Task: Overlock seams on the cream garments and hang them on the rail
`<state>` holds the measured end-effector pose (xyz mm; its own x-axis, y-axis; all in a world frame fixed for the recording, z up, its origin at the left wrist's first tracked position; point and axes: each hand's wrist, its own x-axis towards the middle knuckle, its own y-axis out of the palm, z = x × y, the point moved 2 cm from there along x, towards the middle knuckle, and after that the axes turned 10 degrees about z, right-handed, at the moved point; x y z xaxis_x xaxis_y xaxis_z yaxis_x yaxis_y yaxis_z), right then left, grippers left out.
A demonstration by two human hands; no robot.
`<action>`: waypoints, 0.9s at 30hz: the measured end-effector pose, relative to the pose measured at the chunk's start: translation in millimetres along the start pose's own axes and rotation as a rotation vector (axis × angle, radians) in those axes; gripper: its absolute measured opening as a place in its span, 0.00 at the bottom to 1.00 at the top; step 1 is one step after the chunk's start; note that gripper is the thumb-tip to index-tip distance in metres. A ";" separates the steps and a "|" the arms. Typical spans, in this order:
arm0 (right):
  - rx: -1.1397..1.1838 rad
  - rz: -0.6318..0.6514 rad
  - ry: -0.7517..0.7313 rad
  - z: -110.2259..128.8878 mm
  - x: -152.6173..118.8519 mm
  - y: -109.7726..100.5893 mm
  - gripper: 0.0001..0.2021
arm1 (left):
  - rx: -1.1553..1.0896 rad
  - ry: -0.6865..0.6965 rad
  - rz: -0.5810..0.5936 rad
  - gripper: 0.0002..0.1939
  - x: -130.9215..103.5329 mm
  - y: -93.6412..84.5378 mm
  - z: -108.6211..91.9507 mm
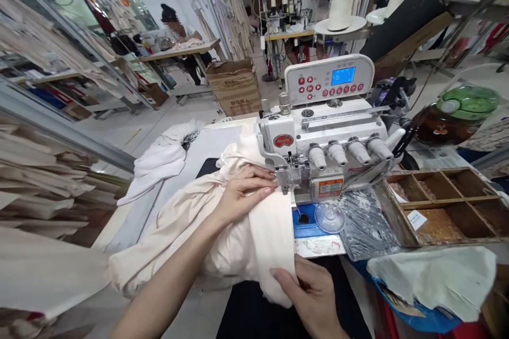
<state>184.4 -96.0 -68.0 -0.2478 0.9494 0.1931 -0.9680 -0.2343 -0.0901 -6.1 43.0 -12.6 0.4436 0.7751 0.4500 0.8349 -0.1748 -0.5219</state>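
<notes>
A cream fabric piece (272,228) lies bunched across the machine table, its folded band running up to the needle area of a white overlock sewing machine (326,132). My left hand (244,196) rests flat on the cloth just left of the presser foot, fingers stretched out and pointing at it. Lower down, my right hand (306,288) pinches the near end of the band between thumb and fingers, close to the table's front edge. Whether the needle is in the cloth cannot be made out.
Right of the machine sit a wooden compartment tray (427,196) and a green-lidded jug (465,111). A clear round dish (330,217) is beside the band. White cloth (159,161) lies at the table's left. A cardboard box (234,87) stands behind; two people work at farther tables.
</notes>
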 end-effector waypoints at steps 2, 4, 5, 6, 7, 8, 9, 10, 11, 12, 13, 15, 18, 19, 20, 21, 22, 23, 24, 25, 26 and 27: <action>0.049 0.043 0.015 4.5 0.7 -0.9 0.25 | 0.013 -0.032 -0.039 0.06 8.1 -0.5 9.1; 0.117 0.035 0.095 4.7 8.6 -4.3 0.27 | 0.040 -0.084 -0.063 0.09 19.1 -1.5 20.6; 0.169 0.025 0.147 3.0 14.7 -5.5 0.28 | 0.057 -0.108 -0.069 0.11 25.8 -2.6 27.2; 0.230 0.020 0.199 0.5 21.7 -5.9 0.28 | 0.075 -0.127 -0.074 0.13 33.2 -4.4 34.1; 0.289 0.018 0.239 -2.2 29.3 -5.7 0.28 | 0.095 -0.143 -0.080 0.15 41.0 -7.0 40.8; 0.339 0.010 0.263 -4.8 36.9 -5.1 0.28 | 0.117 -0.156 -0.091 0.16 48.8 -10.4 46.9; 0.375 0.005 0.278 -6.9 44.0 -4.4 0.28 | 0.141 -0.168 -0.107 0.16 55.8 -14.3 51.2; 0.393 0.003 0.284 -8.1 49.7 -3.9 0.28 | 0.167 -0.178 -0.128 0.16 60.9 -18.2 52.8; 0.388 -0.005 0.276 -7.9 53.6 -4.1 0.27 | 0.197 -0.187 -0.156 0.15 63.0 -21.5 50.8; 0.354 -0.011 0.259 -6.3 55.1 -5.0 0.27 | 0.227 -0.193 -0.189 0.13 61.2 -23.3 44.3; 0.295 -0.016 0.227 -3.3 53.9 -6.8 0.27 | 0.270 -0.186 -0.239 0.11 54.8 -22.8 33.0; 0.129 0.013 0.136 5.3 43.9 -11.2 0.26 | 0.375 -0.125 -0.337 0.07 28.1 -11.8 -1.7; -0.068 0.139 -0.020 15.5 15.6 -15.1 0.23 | 0.419 0.022 -0.230 0.07 -31.0 31.1 -58.6; -0.121 0.174 -0.068 16.5 5.0 -15.3 0.21 | 0.330 -0.036 -0.100 0.10 -50.0 48.7 -69.8; -0.184 0.188 -0.115 16.2 -5.5 -15.1 0.20 | 0.246 -0.189 -0.040 0.14 -67.7 64.3 -75.6; -0.245 0.179 -0.155 14.8 -15.3 -14.7 0.18 | 0.148 -0.332 0.010 0.17 -83.3 78.4 -77.4; -0.293 0.156 -0.187 12.5 -24.1 -14.2 0.15 | 0.061 -0.472 0.022 0.19 -96.6 89.9 -75.9; -0.311 0.124 -0.199 9.5 -31.6 -13.8 0.13 | -0.008 -0.574 0.012 0.19 -107.6 99.0 -72.5; -0.291 0.085 -0.174 5.9 -37.6 -13.5 0.11 | -0.056 -0.624 -0.001 0.18 -116.4 105.8 -68.3; -0.232 0.039 -0.101 1.8 -41.9 -13.6 0.08 | -0.079 -0.642 -0.016 0.16 -123.7 110.5 -64.2; -0.144 -0.013 0.012 -2.3 -44.9 -13.8 0.09 | -0.081 -0.641 -0.027 0.14 -130.1 113.5 -61.2; -0.039 -0.068 0.146 -6.0 -47.1 -13.9 0.15 | -0.072 -0.629 -0.038 0.13 -136.2 114.8 -60.0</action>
<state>209.7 -136.2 -81.7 -0.1703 0.9838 0.0565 -0.9794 -0.1626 -0.1197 48.9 -119.0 -90.4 0.1546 0.9864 -0.0561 0.8758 -0.1632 -0.4544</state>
